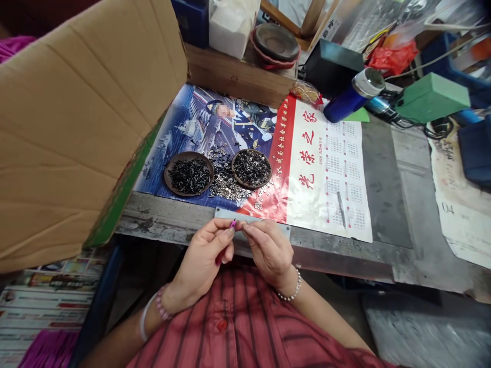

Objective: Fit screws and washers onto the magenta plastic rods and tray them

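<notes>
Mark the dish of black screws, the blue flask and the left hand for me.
dish of black screws (168, 179), head view, its left rim.
blue flask (343, 105), head view, middle of its blue body.
left hand (203, 258), head view, back of the hand.

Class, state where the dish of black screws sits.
Head view, left of centre: the dish of black screws lies on the poster, beside the washer pile, beyond the left hand.
</notes>
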{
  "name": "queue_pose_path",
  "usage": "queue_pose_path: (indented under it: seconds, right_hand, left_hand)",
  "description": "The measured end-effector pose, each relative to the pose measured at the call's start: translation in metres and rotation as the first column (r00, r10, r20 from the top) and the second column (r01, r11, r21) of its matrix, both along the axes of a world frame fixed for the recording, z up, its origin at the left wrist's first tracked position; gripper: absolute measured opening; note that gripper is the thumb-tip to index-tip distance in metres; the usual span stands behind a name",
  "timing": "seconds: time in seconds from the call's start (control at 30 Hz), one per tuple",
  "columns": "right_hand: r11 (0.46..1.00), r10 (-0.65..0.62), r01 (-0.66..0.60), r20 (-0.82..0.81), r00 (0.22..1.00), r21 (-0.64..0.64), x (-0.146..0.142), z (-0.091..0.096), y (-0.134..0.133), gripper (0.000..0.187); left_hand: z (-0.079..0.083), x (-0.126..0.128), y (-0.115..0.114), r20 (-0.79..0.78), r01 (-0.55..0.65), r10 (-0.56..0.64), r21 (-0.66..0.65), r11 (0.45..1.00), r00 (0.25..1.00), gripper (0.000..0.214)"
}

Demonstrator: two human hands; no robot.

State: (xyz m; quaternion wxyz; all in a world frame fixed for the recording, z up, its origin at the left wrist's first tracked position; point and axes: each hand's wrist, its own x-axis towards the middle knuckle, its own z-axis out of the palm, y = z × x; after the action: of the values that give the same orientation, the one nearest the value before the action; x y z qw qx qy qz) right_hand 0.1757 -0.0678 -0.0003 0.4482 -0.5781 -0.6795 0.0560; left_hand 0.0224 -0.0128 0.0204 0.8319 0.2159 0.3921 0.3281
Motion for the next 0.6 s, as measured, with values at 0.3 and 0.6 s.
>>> queue_pose_path:
  seconds: [0.3, 0.6]
  right_hand:
    - [0.996, -0.072, 0.069, -0.068, 0.995, -0.051, 0.002, -0.001, 0.002, 0.024]
    - [0.968, -0.172, 0.117, -0.248, 0.953, -0.223, -0.010, 0.019, 0.009, 0.008]
  left_hand:
    - [-0.002, 0.003, 0.005, 0.101, 0.050, -0.040, -0.101, 0.994, 0.994, 0.023]
    - [0.000, 0.008, 0.001, -0.038, -0.049, 0.052, 0.081, 0.996, 0.998, 0.024]
